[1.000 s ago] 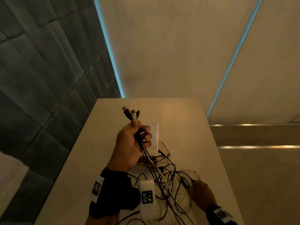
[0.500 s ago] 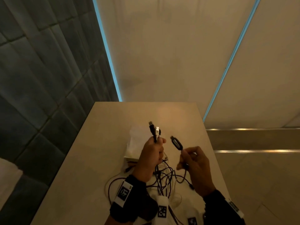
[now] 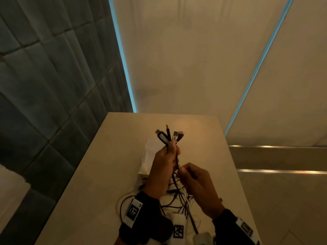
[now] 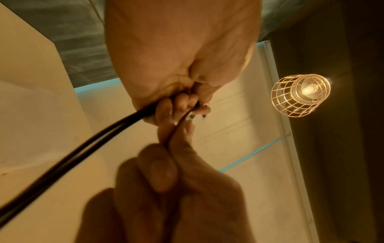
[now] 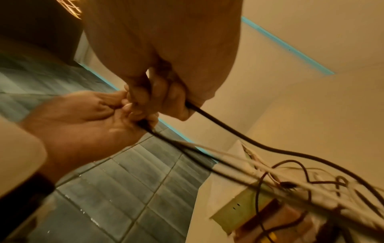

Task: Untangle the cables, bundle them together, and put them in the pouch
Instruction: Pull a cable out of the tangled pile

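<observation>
Pouch half hidden behind left hand; cables tangle partly covered by wrists.

A beige counter stood against a cream wall, grey padded wall panels to its left, cyan light strips glowed along the wall seams, a wire-caged pendant lamp shone overhead
</observation>
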Action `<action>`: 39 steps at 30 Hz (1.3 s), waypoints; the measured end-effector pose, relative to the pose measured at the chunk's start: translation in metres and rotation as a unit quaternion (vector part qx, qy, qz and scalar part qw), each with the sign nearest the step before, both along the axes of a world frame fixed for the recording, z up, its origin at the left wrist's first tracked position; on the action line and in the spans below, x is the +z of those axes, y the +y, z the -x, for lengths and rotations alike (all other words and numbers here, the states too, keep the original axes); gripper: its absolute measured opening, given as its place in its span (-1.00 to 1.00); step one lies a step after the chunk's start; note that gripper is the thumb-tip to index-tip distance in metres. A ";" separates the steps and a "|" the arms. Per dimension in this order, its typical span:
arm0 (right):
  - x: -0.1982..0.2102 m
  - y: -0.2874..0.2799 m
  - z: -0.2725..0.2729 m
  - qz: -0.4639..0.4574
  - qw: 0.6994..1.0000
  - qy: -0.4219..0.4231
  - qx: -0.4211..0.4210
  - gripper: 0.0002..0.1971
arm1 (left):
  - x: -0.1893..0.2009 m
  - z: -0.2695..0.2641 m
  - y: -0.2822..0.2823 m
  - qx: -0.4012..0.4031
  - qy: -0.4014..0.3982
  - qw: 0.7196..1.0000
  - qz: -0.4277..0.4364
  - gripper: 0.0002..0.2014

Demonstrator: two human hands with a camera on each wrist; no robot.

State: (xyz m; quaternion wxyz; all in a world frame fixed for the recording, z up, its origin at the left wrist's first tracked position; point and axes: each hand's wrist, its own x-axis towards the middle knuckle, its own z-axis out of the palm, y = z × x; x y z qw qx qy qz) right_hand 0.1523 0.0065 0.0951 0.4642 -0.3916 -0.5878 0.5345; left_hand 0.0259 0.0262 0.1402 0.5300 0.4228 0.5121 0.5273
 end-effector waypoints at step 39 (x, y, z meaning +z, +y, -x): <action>0.022 0.026 0.027 0.051 0.996 0.054 0.042 -0.78 | 0.007 0.048 -0.009 0.113 -0.010 0.992 0.064 -0.65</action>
